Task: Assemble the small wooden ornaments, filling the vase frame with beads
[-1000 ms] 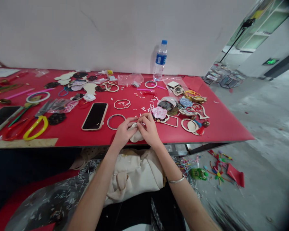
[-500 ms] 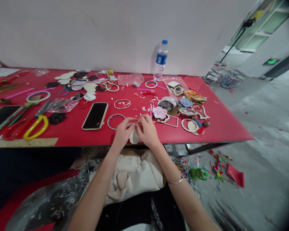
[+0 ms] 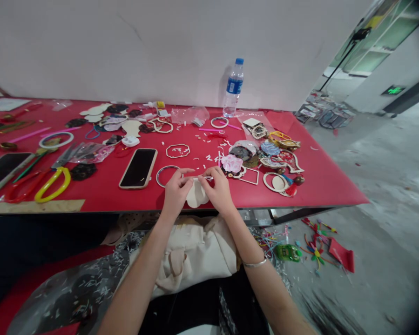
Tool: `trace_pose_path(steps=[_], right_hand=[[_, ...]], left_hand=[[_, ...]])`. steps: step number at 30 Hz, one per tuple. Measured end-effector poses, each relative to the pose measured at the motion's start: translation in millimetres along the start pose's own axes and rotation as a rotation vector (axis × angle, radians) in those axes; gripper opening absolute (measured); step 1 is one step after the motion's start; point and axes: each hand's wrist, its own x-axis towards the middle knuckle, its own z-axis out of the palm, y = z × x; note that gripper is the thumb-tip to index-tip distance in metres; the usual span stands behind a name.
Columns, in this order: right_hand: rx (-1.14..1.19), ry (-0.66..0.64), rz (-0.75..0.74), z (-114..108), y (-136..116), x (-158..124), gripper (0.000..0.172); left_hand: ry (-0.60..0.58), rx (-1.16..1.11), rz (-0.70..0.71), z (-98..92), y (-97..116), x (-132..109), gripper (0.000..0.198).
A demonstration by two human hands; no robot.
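Grip clenched: left hand (image 3: 176,195) and right hand (image 3: 219,191) pinch a thin white strip (image 3: 197,178), now wider apart than earlier, above a cream scalloped cutout (image 3: 196,194) over the red counter (image 3: 317,186).

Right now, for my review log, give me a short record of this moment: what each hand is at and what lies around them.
right hand: fingertips at a thin white strip, above a pale scalloped cut-out
left hand: fingers at the strip's other side, contact unclear
near hands: metal ring, phone, pink flower-shaped piece
surface: red table, littered with white scraps
beyond: water bottle standing at the table's far edge
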Motion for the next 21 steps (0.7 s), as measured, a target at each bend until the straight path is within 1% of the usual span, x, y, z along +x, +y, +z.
trace_pose_path(steps=[4,9,13,17,21], right_hand=[[0.067,-0.003,-0.004,-0.5,0.3,1.5,0.015],[0.035,-0.020,0.001,0.2,-1.1,1.5,0.015],[0.019,-0.019,-0.005,0.5,-1.1,1.0,0.015],[0.019,-0.018,-0.001,1.0,0.8,0.1,0.016],[-0.036,-0.031,0.029,2.4,3.7,-0.7,0.019]], left_hand=[[-0.023,-0.082,-0.025,0.4,-2.2,2.2,0.026],[-0.009,-0.110,-0.024,1.4,-3.1,3.5,0.022],[-0.012,-0.110,-0.020,2.5,-2.8,4.1,0.025],[-0.008,-0.046,-0.003,2.9,-4.4,5.2,0.029],[0.019,0.038,0.024,1.8,-7.5,6.1,0.028]])
